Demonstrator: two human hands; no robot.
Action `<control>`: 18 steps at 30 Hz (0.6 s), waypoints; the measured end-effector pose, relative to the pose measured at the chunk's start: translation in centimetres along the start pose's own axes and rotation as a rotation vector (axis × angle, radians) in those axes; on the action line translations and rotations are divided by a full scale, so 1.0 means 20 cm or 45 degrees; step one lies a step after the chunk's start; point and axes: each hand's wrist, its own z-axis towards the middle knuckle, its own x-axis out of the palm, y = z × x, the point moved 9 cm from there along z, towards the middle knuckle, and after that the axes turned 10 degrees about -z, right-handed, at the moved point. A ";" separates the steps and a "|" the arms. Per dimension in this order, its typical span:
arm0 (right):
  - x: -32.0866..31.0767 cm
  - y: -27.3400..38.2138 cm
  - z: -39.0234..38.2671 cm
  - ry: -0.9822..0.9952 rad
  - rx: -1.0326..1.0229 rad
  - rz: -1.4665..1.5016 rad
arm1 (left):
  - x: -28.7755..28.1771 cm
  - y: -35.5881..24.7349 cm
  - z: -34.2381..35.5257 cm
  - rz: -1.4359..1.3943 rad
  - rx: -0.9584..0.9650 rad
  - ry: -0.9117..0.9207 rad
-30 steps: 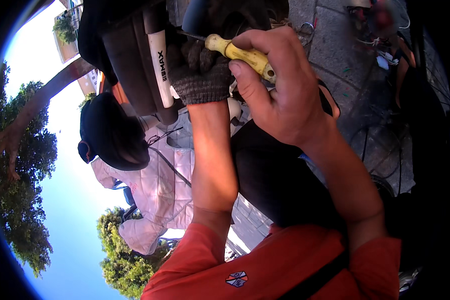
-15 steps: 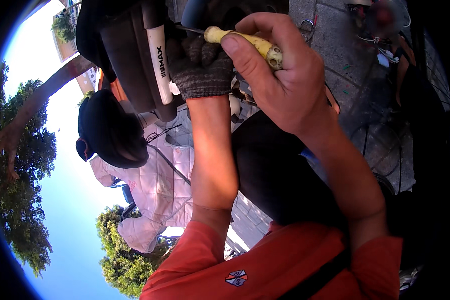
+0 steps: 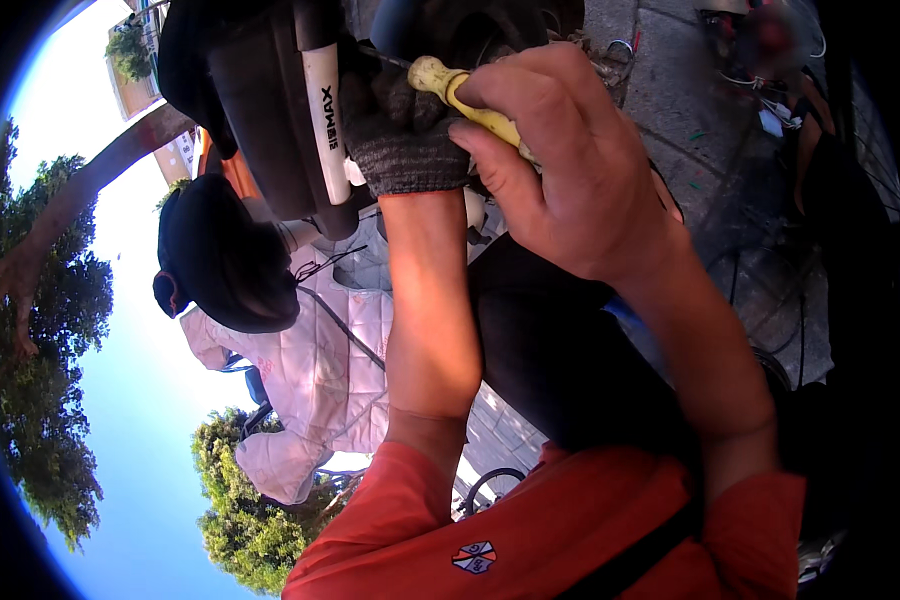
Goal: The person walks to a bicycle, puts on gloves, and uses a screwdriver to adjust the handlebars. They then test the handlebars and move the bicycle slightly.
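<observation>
My right hand (image 3: 575, 160) is bare and closed round the yellow handle of a screwdriver (image 3: 434, 78). The thin metal shaft points left, past the fingers of my left hand (image 3: 408, 150). A dark knitted glove covers that left hand, and its fingers are curled just under the shaft. What they grip, if anything, cannot be made out. Right beside the glove runs a dark tubular vehicle part with a white sleeve (image 3: 324, 125). The tip of the screwdriver is lost in the dark area above the glove.
A black padded seat-like part (image 3: 225, 255) and a pale quilted cover (image 3: 340, 330) lie to the left. Grey paving (image 3: 660, 90) spreads at the right, with cables and small parts on it. A dark rounded part (image 3: 470, 30) is above the screwdriver.
My right hand has shifted slightly down and turned, so its fingers cover more of the yellow handle. The gloved left hand stays nearly in place beside the white sleeve.
</observation>
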 end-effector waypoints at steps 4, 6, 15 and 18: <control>0.02 -0.05 -0.04 0.083 0.416 0.063 | 0.01 -0.01 0.00 0.003 0.003 0.007; 0.01 -0.04 -0.04 0.114 0.504 0.079 | 0.00 -0.01 0.00 0.001 0.011 0.005; 0.02 -0.06 -0.04 0.371 0.566 -0.214 | 0.00 0.00 0.01 0.008 -0.002 -0.007; -0.01 -0.06 -0.05 0.193 0.486 -0.123 | 0.00 -0.01 0.00 0.009 0.001 -0.010</control>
